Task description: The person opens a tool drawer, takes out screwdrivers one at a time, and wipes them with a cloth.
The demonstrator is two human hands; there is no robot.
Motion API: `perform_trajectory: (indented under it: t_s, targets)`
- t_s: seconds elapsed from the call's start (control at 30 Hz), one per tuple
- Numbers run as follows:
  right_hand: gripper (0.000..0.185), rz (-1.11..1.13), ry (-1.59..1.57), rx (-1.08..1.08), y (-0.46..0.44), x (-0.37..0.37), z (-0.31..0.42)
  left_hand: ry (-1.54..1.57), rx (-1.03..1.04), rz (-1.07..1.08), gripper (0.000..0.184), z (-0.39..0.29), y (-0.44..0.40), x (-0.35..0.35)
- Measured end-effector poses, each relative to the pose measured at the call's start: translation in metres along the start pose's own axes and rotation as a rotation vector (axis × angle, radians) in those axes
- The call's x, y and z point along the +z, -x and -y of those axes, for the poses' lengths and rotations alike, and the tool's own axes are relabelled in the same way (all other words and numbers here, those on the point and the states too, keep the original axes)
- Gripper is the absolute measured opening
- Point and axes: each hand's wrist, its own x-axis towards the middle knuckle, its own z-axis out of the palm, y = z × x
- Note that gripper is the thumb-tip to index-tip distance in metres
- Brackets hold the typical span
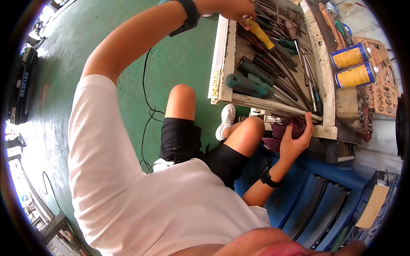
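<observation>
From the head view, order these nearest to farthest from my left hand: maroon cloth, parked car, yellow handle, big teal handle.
From your left hand:
1. Yellow handle, right at that hand.
2. Big teal handle, at the near end of the drawer.
3. Maroon cloth, in your right hand.
4. Parked car, off to the far left.

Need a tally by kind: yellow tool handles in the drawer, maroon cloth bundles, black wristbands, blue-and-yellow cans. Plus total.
Yellow tool handle: 1
Maroon cloth bundle: 1
Black wristbands: 2
Blue-and-yellow cans: 2
Total: 6
</observation>
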Motion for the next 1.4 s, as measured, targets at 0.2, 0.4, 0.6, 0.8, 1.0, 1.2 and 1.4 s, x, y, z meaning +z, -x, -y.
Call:
perform_trajectory:
  t_s: [0.2,0.4,0.6,0.8,1.0,1.2,1.4]
  targets:
    - [0.051,-0.015,0.006,-0.008,0.001,0.002,0.000,-0.049,-0.047,-0.154,0.034,0.008,-0.016,0.022]
    - [0.050,-0.023,0.000,-0.007,0.000,0.003,-0.001,0.029,-0.060,-0.141,0.037,0.008,-0.026,0.023]
    - [0.050,-0.037,-0.009,-0.017,0.000,0.005,-0.003,0.068,-0.032,0.163,0.037,-0.011,-0.020,-0.015]
    - [0.053,-0.055,-0.005,0.010,0.000,0.007,0.001,-0.158,0.016,0.021,0.030,0.000,-0.074,-0.058]
    - [0.056,-0.080,-0.001,0.019,0.002,0.010,-0.003,-0.569,0.110,-0.251,0.019,0.025,-0.150,-0.058]
    - [0.056,-0.099,-0.054,0.087,0.000,0.007,-0.002,-0.478,-0.141,0.204,0.062,0.048,-0.175,0.001]
    - [0.057,-0.114,-0.048,0.057,0.000,0.008,-0.004,-0.298,-0.164,0.292,0.066,0.007,-0.160,0.001]
